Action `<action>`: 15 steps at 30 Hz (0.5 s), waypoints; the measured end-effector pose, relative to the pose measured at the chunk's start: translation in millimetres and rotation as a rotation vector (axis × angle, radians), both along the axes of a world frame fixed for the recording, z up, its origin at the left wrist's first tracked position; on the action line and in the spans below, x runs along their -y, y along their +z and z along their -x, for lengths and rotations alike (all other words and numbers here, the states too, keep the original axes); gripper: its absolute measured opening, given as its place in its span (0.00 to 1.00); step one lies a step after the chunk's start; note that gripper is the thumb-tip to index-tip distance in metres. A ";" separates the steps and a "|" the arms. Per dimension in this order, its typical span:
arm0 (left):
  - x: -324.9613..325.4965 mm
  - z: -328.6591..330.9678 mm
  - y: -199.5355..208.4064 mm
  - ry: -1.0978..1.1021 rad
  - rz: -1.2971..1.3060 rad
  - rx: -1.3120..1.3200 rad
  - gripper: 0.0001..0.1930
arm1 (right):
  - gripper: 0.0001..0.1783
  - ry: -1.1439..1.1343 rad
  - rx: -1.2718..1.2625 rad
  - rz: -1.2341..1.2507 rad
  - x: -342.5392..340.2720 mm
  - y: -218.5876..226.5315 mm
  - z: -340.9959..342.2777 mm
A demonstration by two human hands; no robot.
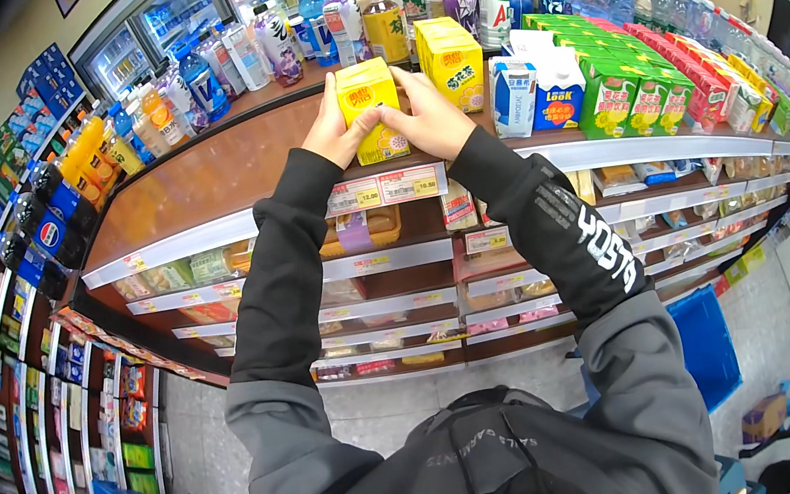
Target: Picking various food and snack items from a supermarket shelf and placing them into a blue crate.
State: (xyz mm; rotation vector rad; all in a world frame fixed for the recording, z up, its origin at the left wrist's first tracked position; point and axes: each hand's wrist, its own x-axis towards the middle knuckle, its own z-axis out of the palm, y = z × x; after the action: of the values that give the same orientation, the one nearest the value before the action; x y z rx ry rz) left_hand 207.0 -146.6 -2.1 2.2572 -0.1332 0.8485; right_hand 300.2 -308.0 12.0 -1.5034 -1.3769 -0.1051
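Yellow carton upright at front edge of top shelf; can't tell if resting or lifted. Left grip closed on its left side, right grip closed on its right side, the two meeting across its front. Price tags directly below carton. Yellow packs just right of carton, slightly behind, near right grip. White-blue cartons farther right of carton, then green cartons, red cartons beyond. Bottles behind carton, fridges well behind. Orange bottles and cola bottles well left of carton. Packaged food below carton, on lower shelf.
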 end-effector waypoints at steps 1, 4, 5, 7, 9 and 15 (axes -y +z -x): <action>-0.2 4.9 -0.5 0.001 0.000 -0.002 0.46 | 0.34 0.001 -0.002 0.000 0.8 -1.2 1.4; 13.8 18.7 13.0 -0.199 0.090 -0.177 0.41 | 0.43 -0.098 0.244 0.093 -2.4 -12.3 -13.3; 13.7 20.0 12.6 -0.197 0.090 -0.175 0.41 | 0.43 -0.096 0.246 0.092 -2.4 -12.1 -11.7; 13.8 18.6 11.9 -0.223 0.094 -0.195 0.38 | 0.44 0.381 -0.238 0.163 -3.6 -9.3 -8.6; 15.0 13.7 8.6 -0.209 0.126 -0.200 0.37 | 0.44 0.340 -0.139 0.072 -5.0 -7.4 0.0; 68.6 37.7 17.9 -0.279 0.197 0.303 0.41 | 0.46 0.081 0.240 -0.214 30.8 10.9 44.9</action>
State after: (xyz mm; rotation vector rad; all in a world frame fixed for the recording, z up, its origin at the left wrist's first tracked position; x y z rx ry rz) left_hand 169.4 -215.2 15.8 1.8624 -0.4713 0.9984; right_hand 255.2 -338.8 22.9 -1.2860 -1.5614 -0.3803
